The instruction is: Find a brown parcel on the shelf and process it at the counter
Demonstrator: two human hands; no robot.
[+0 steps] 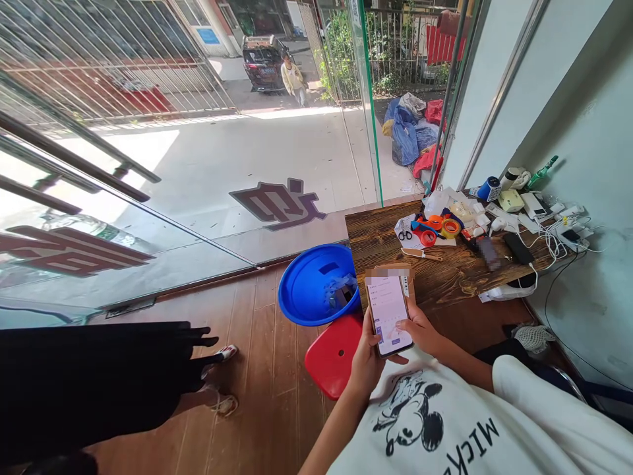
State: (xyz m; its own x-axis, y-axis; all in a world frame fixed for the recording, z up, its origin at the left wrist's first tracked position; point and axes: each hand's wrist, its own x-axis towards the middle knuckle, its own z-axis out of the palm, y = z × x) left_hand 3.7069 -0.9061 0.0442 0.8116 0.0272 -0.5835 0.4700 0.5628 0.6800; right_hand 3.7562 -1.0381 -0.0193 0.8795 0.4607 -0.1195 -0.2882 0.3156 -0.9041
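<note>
Gripping a phone along its left side and lower end, the person's left hand has fingers curled round the case, right beside the near-left corner of the wooden table. Right hand sits on the phone's other side, by the table's near edge, a digit over the lit screen; can't tell if its remaining fingers clamp the phone or whether the digit actually presses. On the table: black scissors, tape rolls beside them, a brown-handled tool nearer, then a black device and tangled white cables toward the table's right end. Blue basin just left of the table, red stool near its near-left corner. Another person in black stands well left of the table.
</note>
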